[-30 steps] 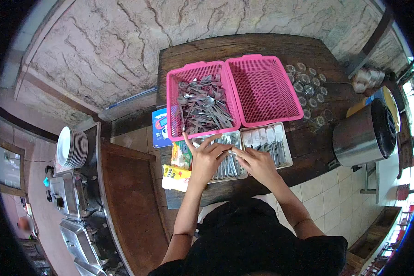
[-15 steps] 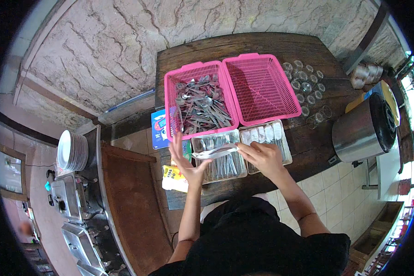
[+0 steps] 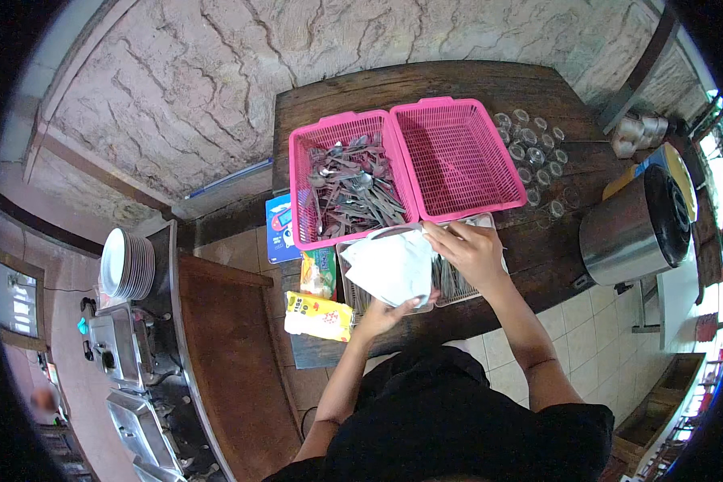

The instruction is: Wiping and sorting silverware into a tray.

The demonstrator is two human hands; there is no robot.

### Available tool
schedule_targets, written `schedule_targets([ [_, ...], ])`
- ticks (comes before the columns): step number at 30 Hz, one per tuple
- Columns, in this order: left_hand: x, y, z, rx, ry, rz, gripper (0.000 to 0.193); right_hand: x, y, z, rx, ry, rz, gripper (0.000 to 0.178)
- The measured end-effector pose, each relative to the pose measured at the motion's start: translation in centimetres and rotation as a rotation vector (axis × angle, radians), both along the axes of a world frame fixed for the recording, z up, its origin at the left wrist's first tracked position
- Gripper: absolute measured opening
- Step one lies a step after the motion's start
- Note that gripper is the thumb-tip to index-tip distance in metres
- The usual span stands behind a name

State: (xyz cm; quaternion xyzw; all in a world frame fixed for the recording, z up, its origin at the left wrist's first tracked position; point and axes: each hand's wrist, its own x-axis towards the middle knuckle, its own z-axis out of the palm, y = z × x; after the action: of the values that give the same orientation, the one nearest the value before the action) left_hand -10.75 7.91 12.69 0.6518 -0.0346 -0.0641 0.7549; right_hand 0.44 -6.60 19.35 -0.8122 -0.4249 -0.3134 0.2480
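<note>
Fingers of the left hand [image 3: 384, 318] meet the lower edge of a white sheet [image 3: 390, 267], partly hidden; can't tell if they're clamped, but they seem to bear it from below. Up it spreads, just below the left pink basket [image 3: 300, 193]! Rightward now: the right hand [image 3: 472, 247] pinches the upper right corner, probably keeping it open. Farther right, glasses [image 3: 536, 155] cluster well apart, likely out of the way.

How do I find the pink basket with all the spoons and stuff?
Start at the dark wooden table by the rough, pale wall. On it, the left pink basket sits beside the right pink basket. Yours is the left one, heaped with jumbled metal cutlery, while the other shows its mesh bottom.
</note>
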Motion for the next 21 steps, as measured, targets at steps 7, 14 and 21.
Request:
schedule_targets([
  [7,-1.0,-1.4,1.0,-0.322,-0.077,0.03,0.034,0.2,-0.6,-4.4,-0.2,0.032,-0.067,0.026],
  [14,0.3,0.9,-1.0,-0.151,0.059,0.424,0.026,-2.8,-1.6,-7.8,-0.385,0.232,0.117,0.019],
  [21,2.2,2.1,-0.8,-0.367,0.117,0.291,0.046,-3.8,-1.7,-8.3,-0.411,0.433,0.114,0.022],
])
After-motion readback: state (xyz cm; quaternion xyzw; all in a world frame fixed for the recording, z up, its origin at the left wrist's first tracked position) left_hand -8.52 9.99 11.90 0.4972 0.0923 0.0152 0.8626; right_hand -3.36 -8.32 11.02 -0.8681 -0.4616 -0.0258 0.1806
